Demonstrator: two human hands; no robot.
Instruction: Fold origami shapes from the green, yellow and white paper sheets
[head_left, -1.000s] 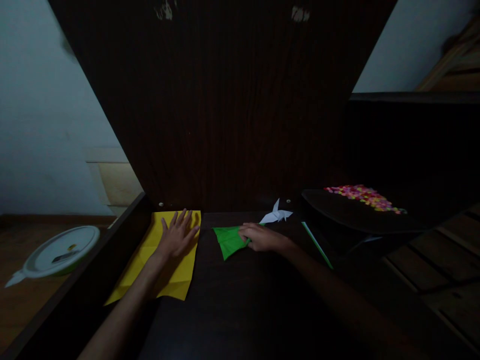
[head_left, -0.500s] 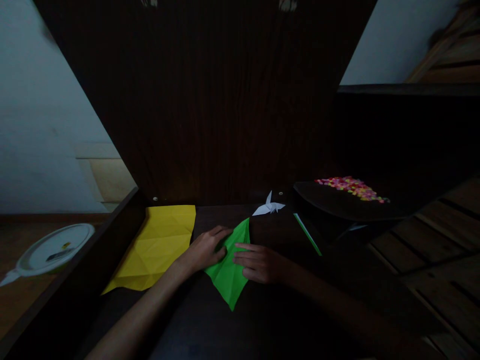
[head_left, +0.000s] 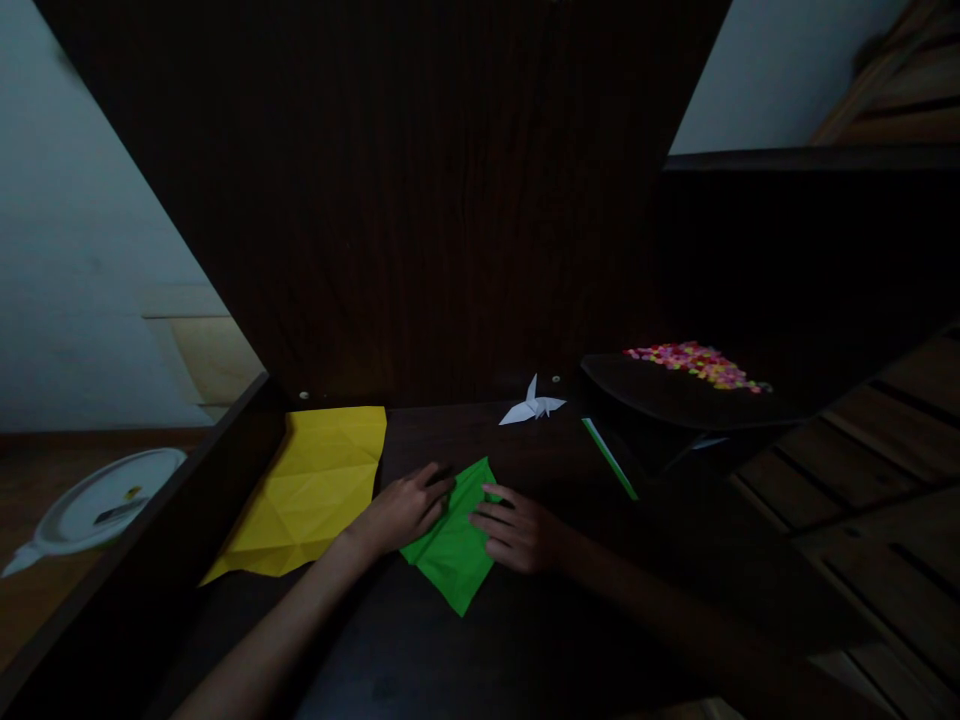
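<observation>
A creased green sheet of paper [head_left: 459, 560] lies on the dark desktop in a diamond-like shape, one corner towards me. On its left edge rests my left hand [head_left: 401, 512], fingers bent a little and thumb apart from them. My right hand [head_left: 521, 530] lies over the right side with its fingers spread and the tips touching the paper. Neither hand grips it. Beyond the sheet stands a white folded paper crane [head_left: 532, 408]. To the left is a large yellow sheet [head_left: 315, 490] with fold creases.
A thin green-and-white paper strip [head_left: 611, 460] lies to the right. Past it, a dark curved shelf [head_left: 637, 385] bears a heap of small pink, red and yellow pieces [head_left: 701, 365]. A dark side board [head_left: 142, 530] edges the desk; a pale lid [head_left: 112, 500] is beyond it.
The green paper's far corner has come down and nearer, and the sheet looks shorter and flatter. Both hands stay on it, with small finger shifts. The view has tilted slightly.
</observation>
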